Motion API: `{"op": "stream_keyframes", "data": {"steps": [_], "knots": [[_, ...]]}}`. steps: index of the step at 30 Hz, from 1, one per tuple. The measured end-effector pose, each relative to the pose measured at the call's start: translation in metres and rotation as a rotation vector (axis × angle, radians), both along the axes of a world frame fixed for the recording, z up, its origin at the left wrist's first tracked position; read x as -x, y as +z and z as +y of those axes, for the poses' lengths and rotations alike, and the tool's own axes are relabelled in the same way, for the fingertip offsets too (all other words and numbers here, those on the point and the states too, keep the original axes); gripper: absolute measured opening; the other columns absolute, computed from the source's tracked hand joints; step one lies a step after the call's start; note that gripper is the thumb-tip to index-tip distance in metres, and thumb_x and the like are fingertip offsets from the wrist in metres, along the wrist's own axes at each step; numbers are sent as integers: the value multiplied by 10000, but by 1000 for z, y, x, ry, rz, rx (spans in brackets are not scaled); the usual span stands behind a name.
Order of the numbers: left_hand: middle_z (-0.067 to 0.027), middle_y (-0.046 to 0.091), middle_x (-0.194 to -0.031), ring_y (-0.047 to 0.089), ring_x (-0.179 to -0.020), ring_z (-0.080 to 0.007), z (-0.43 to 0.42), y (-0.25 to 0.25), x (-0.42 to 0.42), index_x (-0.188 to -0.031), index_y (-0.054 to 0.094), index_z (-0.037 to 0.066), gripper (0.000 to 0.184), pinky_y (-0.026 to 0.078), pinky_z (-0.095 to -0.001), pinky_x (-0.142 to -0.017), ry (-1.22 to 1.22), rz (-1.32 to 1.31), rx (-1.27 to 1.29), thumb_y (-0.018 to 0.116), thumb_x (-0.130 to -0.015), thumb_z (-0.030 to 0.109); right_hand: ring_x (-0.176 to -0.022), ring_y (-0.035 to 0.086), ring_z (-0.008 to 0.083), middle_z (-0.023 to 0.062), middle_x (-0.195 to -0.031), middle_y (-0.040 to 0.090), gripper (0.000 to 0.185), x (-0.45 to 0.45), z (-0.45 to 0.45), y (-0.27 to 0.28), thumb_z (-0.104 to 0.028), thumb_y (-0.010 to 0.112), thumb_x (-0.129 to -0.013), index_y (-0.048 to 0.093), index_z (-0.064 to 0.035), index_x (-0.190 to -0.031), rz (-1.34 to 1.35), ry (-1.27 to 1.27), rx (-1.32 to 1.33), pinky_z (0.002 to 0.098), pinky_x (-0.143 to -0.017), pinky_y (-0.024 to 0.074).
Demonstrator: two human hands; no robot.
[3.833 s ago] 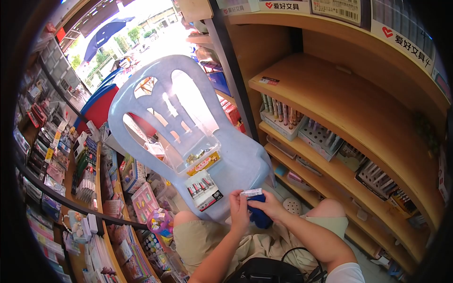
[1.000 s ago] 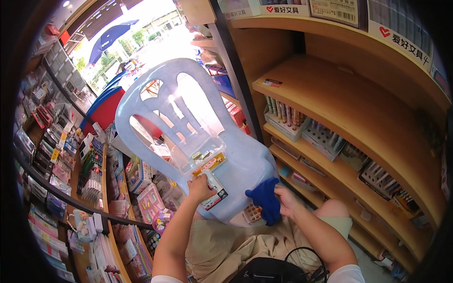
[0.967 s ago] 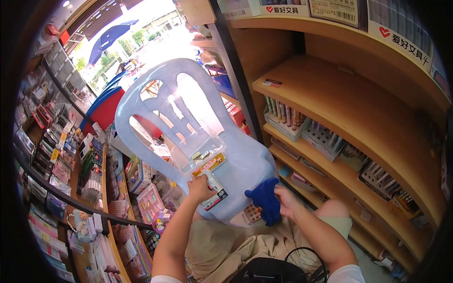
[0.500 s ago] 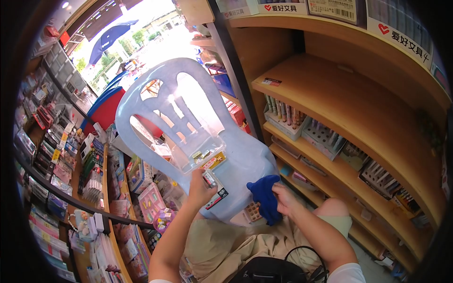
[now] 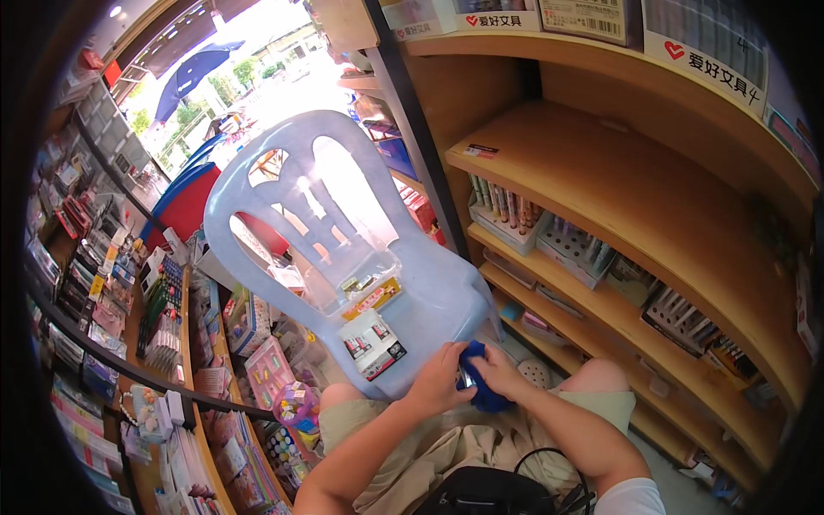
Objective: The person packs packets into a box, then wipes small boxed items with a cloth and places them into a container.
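Note:
Over my lap, my right hand is closed around a dark blue cloth. My left hand is closed against the cloth's left side. Between the hands shows a small, shiny dark-and-light item, mostly hidden by fingers and cloth, so its kind is unclear. On the seat of the light blue plastic chair before me lies a flat white box with black and red print. Behind that box stands a clear plastic bin with small packs inside and a yellow-red pack at its front.
Wooden shelves with pen trays rise close on my right. Racks of stationery and a black curved rail line the left side. A black bag rests at my waist.
My left hand has left the white box, which now lies on the chair seat, and has come right to the cloth. The cloth, hanging from my right hand before, is now bunched between both hands.

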State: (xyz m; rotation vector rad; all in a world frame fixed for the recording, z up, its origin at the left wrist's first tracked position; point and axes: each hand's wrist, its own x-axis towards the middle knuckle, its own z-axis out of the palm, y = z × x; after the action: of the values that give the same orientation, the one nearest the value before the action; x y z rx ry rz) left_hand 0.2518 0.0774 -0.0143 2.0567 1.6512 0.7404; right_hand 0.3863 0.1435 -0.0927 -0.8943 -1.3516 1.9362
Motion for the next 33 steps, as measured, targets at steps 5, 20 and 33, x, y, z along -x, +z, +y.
{"op": "stream_keyframes", "data": {"steps": [5, 20, 33], "knots": [[-176, 513, -1101, 537, -991, -350, 0, 12, -12, -1205, 431, 23, 674, 450, -380, -851, -31, -66, -103, 771, -635, 142, -718, 619, 138, 48, -845, 635, 259, -5, 10, 11, -244, 429, -962, 576, -37, -1012, 186, -54, 323, 262, -647, 502], [-134, 522, -1214, 495, -1137, -262, -8, -8, 6, -1267, 464, 35, 739, 429, -351, -923, 214, -422, -252, 790, -604, 61, -812, 641, 164, 78, -970, 631, 296, -14, 15, 24, -35, 543, -852, 513, -14, -1145, 450, 316, 374, 309, -712, 551], [-150, 456, -1247, 512, -1110, -261, -13, -12, -1, -1266, 412, 18, 739, 475, -358, -890, 114, -256, -117, 798, -637, 57, -642, 605, 109, 57, -782, 648, 253, 3, 5, 19, -205, 446, -941, 614, -18, -970, 95, 85, 318, 245, -568, 485]]}}
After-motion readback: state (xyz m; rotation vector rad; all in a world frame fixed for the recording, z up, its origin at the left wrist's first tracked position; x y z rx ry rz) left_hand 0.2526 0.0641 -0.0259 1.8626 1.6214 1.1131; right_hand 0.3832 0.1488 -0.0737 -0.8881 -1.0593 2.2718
